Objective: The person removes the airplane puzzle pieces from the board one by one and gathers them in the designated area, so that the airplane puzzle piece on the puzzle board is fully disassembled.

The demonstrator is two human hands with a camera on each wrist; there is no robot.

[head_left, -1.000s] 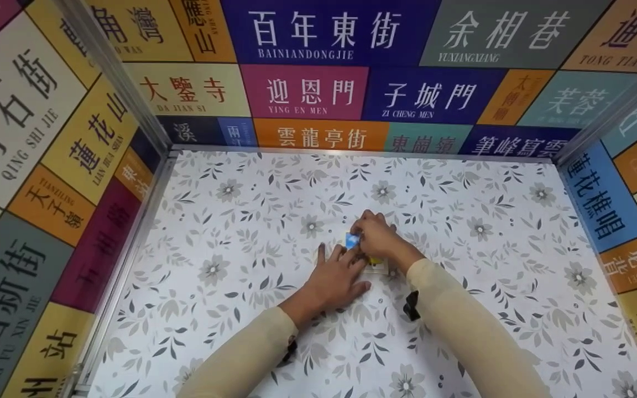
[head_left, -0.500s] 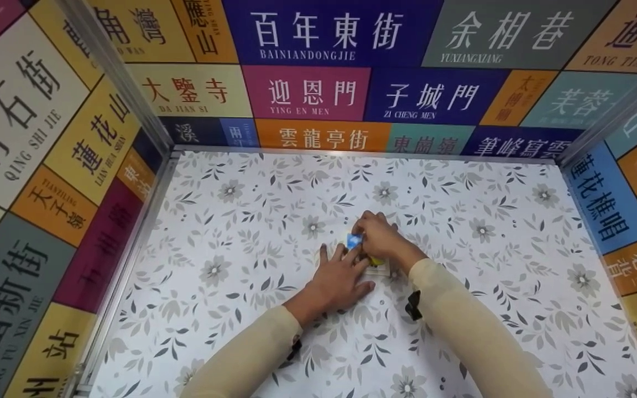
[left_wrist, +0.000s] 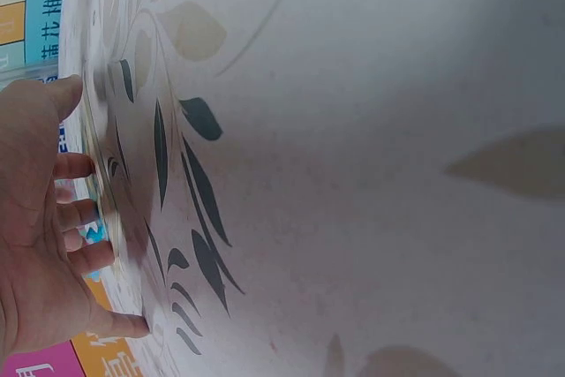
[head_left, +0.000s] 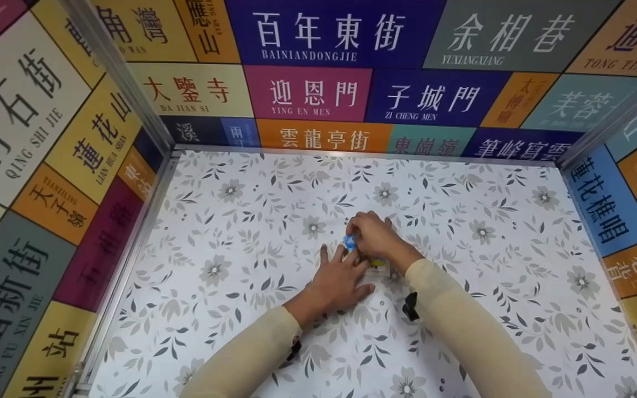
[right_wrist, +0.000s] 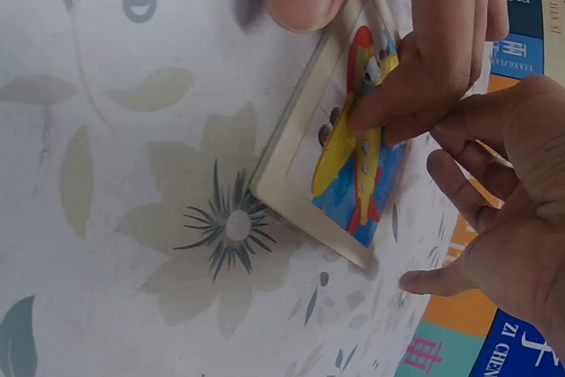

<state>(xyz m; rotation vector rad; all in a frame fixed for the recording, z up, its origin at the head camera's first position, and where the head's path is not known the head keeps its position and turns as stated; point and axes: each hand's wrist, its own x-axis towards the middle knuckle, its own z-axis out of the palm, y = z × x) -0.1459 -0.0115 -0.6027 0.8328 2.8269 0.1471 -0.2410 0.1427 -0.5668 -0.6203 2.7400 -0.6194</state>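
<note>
A small wooden tray puzzle (right_wrist: 282, 161) with a yellow and red airplane picture (right_wrist: 365, 161) on blue lies flat under both hands; pale bare base shows along one side. In the head view the hands cover most of it. My right hand (head_left: 375, 235) reaches over it with curled fingers at a blue puzzle piece (head_left: 349, 241), its index fingertip down on the picture in the right wrist view, thumb beyond the near rim. My left hand (head_left: 336, 279) rests beside the puzzle with fingers spread and fairly straight, fingertips right at its edge and the blue piece.
The table (head_left: 274, 221) wears a white cover printed with grey flowers and leaves. Panels with Chinese street names (head_left: 318, 91) wall it in at the back and both sides. Metal rails (head_left: 363, 153) run along the table's edge.
The right hand's fingers have shifted slightly left, and the blue piece has moved left and turned with them. The left hand has hardly moved.
</note>
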